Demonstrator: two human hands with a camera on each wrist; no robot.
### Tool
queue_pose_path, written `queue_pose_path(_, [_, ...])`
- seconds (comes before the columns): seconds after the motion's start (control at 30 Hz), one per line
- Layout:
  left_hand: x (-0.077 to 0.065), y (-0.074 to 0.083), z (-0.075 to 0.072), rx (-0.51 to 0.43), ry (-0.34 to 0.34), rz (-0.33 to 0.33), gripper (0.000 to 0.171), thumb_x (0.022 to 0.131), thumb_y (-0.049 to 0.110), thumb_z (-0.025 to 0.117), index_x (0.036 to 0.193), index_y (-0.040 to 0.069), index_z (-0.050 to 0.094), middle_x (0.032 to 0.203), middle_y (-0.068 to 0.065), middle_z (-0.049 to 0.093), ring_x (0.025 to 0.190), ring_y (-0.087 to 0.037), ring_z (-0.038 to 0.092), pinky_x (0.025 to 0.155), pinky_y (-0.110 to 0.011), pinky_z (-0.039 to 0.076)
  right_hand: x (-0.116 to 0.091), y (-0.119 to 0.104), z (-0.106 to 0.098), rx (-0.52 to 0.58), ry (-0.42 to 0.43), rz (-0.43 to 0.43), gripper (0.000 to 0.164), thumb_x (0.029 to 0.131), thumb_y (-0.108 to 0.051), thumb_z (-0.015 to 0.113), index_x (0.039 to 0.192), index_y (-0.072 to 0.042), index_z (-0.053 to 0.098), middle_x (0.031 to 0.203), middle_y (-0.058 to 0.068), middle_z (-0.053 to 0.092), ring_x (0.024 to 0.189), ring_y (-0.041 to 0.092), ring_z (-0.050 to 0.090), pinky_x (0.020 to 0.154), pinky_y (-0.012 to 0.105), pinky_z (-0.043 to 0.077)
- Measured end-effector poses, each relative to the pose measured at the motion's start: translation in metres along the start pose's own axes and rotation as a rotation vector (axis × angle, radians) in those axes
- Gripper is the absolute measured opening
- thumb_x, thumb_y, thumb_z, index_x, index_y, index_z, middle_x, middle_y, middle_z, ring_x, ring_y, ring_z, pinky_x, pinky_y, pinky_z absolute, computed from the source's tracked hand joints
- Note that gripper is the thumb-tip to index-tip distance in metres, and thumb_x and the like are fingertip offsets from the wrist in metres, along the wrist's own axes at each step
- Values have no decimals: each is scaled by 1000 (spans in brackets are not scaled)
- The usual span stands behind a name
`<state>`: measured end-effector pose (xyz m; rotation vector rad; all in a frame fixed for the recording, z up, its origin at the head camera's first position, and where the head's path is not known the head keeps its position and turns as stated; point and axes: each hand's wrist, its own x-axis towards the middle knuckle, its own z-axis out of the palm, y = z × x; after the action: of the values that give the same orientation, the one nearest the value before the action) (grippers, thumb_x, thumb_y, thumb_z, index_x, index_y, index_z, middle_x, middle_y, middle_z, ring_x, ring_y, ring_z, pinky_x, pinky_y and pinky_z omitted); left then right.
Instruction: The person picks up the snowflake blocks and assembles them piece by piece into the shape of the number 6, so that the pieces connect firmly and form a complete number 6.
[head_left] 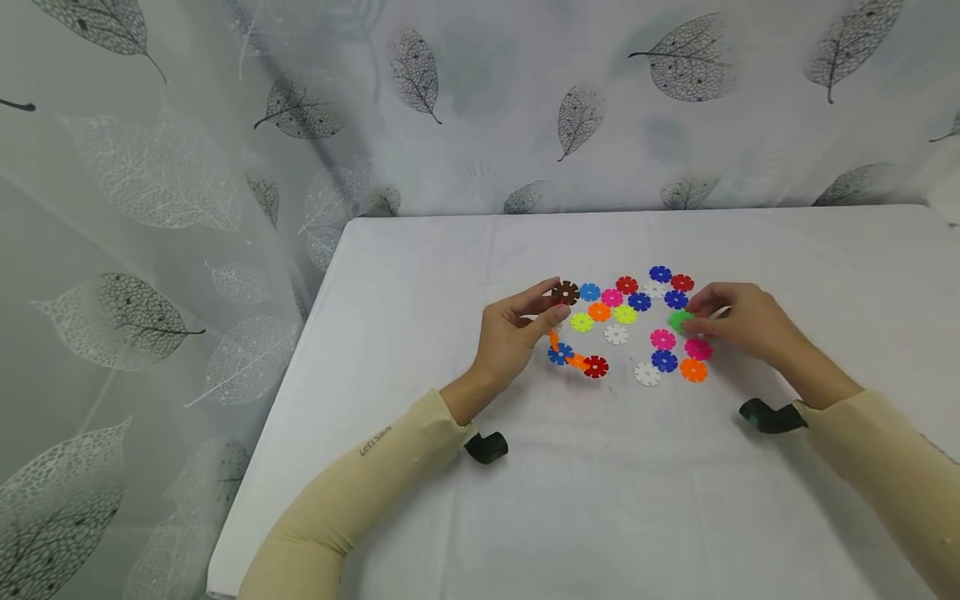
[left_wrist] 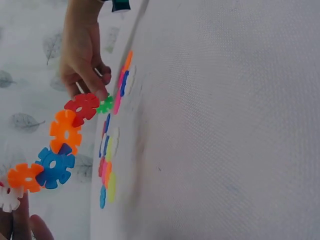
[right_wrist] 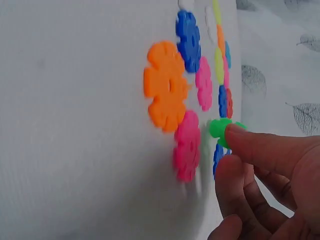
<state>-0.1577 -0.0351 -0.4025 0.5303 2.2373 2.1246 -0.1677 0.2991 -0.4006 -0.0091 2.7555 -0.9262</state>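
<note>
My left hand (head_left: 506, 342) holds one end of a chain of notched plastic snowflake discs above the table. A brown disc (head_left: 566, 292) shows at its fingertips. In the left wrist view the chain runs from a white disc (left_wrist: 10, 199) through an orange disc (left_wrist: 25, 177), a blue disc (left_wrist: 54, 168) and another orange disc to a red disc (left_wrist: 81, 108) at the free end. Farther right, my right hand (head_left: 742, 321) pinches a green disc (right_wrist: 219, 129) between thumb and fingers, close over the loose discs.
Several loose discs lie flat around the hands, including a blue disc (head_left: 661, 273) at the back, an orange disc (head_left: 693, 370) in front and a white disc (head_left: 647, 374). A white cloth covers the table (head_left: 600, 500). A leaf-print curtain (head_left: 480, 100) hangs behind its far edge.
</note>
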Motion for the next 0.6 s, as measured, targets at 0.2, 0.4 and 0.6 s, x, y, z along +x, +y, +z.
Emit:
queue_pose_path(0.2, [-1,-1,0,-42,-20,-27,47,95,19,73,141,15,63,120,-5,72,101,-20,71,90,-32,56,-2,-18,7,25,-14,-51,48,89,-32,80,122,0,67,103,16,65,96,35,62,63,29,55])
queue_pose_path(0.4, [-2,0,5,-64,-49,-95,48,92,15,76,139,18,65,116,-1,73,94,-18,73,87,-32,57,-11,-43,12,141,-15,-144,44,90,-30,80,121,-1,67,99,15,73,84,27,72,68,31,59])
queue_pose_path(0.6, [-3,3,10,-143,-144,-186,45,93,14,74,138,17,66,108,-4,76,100,-21,73,92,-33,55,-20,-66,17,264,9,-270,33,92,-21,78,117,-2,69,98,15,75,80,19,75,74,27,59])
